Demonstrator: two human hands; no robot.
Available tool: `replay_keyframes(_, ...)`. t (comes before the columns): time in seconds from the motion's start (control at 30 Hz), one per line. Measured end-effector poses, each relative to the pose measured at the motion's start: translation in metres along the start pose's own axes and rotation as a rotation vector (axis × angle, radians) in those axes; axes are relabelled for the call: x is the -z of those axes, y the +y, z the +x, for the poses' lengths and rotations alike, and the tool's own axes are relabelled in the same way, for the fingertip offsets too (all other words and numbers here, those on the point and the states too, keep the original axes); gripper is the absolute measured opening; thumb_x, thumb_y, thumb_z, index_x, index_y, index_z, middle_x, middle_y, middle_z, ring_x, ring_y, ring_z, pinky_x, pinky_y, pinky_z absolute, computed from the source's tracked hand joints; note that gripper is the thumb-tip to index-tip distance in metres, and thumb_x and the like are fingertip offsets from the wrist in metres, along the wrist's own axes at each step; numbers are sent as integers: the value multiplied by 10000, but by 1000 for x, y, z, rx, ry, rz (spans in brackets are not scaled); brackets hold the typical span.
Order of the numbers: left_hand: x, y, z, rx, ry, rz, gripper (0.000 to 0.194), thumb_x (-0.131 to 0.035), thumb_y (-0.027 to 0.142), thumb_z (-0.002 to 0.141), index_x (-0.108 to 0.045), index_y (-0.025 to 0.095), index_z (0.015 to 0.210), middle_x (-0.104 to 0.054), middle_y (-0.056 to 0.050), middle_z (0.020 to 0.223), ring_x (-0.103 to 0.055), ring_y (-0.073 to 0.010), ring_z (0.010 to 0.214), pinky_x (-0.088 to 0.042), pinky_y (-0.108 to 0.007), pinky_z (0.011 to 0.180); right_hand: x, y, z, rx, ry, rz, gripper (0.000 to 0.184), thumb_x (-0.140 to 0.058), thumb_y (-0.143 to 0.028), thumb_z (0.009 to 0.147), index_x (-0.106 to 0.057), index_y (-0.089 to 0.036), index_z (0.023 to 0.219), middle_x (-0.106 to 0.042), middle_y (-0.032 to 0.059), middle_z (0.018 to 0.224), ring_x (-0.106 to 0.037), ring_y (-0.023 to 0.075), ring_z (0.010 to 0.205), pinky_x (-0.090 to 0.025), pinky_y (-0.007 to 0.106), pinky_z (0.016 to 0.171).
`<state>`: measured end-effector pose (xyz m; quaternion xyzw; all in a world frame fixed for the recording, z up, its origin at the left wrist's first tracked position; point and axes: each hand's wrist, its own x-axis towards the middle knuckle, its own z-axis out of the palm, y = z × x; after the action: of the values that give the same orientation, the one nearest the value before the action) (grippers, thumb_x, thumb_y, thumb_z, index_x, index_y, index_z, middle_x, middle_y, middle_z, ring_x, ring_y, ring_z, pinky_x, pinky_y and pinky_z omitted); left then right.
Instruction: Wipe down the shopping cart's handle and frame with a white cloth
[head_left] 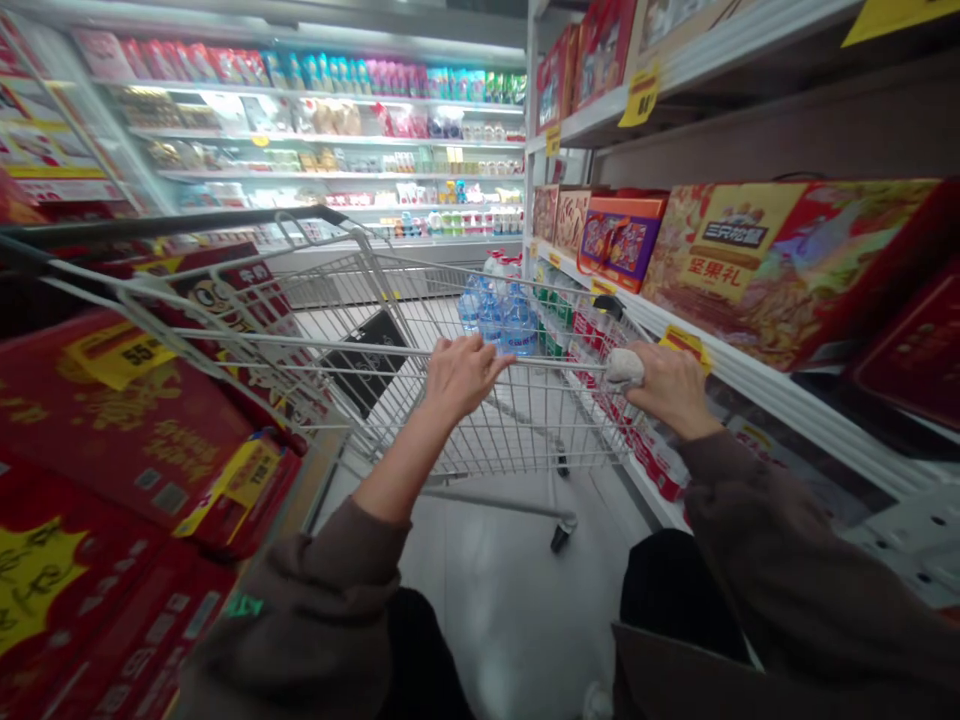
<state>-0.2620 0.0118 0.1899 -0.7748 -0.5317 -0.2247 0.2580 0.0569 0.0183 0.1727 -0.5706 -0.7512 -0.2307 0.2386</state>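
A metal shopping cart stands sideways across the aisle in front of me, its dark handle at the upper left. My left hand is closed over the top wire rail of its near side. At the right end of the same rail, my right hand grips a crumpled greyish-white cloth, which presses against the rail. The fingers of the right hand are partly hidden behind the cloth. Inside the basket, a black panel with light markings leans at the left.
Shelves of gift boxes run close along the right. Stacked red boxes with yellow price tags crowd the left. A lit refrigerated display fills the back, and packs of bottled water stand beyond the cart. A cart wheel rests on the pale floor.
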Motion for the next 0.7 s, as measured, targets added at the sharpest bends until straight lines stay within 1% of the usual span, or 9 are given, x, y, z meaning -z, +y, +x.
replay_keyframes(0.1,-3,-14,7,47,-9,-6,544,-319,564,1009,-628,235,705,-716,-35,763,-562,-222,768,-312,-401,816,-21,3,-1,-132,87,65,317,-580,-269,727,-657,-190,1024,-661,91,905,-571,271,892,-371,390,819)
replay_keyframes(0.17,-6,-12,12,58,2,-32,534,-320,529,1017,-624,234,691,-717,-35,744,-565,-225,767,-306,-429,863,-41,-3,-7,-243,191,109,389,-574,-250,755,-644,-178,1132,-667,132,1027,-568,312,997,-391,452,906)
replay_keyframes(0.23,-8,-4,15,65,15,-45,531,-325,525,1013,-620,234,681,-716,-34,729,-569,-228,769,-293,-461,910,-63,-12,-17,-314,301,154,483,-549,-200,780,-592,-169,1261,-632,176,1230,-535,349,1163,-381,515,1007)
replay_keyframes(0.33,-9,6,17,71,33,-49,523,-351,539,1000,-599,233,655,-712,-28,701,-564,-226,754,-286,-486,940,-98,-23,-36,-351,414,219,583,-503,-145,807,-502,-179,1389,-488,191,1474,-407,355,1393,-313,588,1136)
replay_keyframes(0.4,-7,9,16,68,49,-48,515,-372,535,993,-577,230,632,-704,-25,676,-555,-219,735,-294,-488,938,-117,-26,-48,-363,437,256,570,-476,-139,827,-503,-190,1394,-465,186,1503,-357,342,1452,-286,619,1168)
replay_keyframes(0.47,-5,10,14,59,63,-42,506,-378,518,994,-550,225,619,-698,-20,666,-551,-213,724,-298,-487,938,-132,-27,-60,-364,428,288,531,-455,-140,840,-537,-188,1363,-494,186,1482,-353,332,1465,-284,632,1176)
replay_keyframes(0.57,-1,12,10,50,62,-27,493,-378,510,994,-520,222,620,-699,-18,672,-558,-213,731,-297,-486,940,-141,-26,-76,-338,410,307,491,-439,-145,858,-570,-181,1329,-520,188,1465,-366,312,1465,-294,620,1182)
replay_keyframes(0.63,3,14,7,50,62,-20,483,-384,511,991,-519,222,628,-701,-21,678,-564,-219,742,-293,-487,941,-140,-23,-85,-312,425,299,469,-446,-154,867,-581,-183,1316,-528,179,1462,-385,298,1457,-311,596,1186)
replay_keyframes(0.7,7,16,4,51,64,-14,474,-390,506,988,-519,223,631,-702,-25,678,-562,-221,742,-288,-486,939,-133,-19,-92,-283,446,295,454,-452,-147,865,-595,-189,1294,-550,166,1438,-413,290,1440,-329,574,1183)
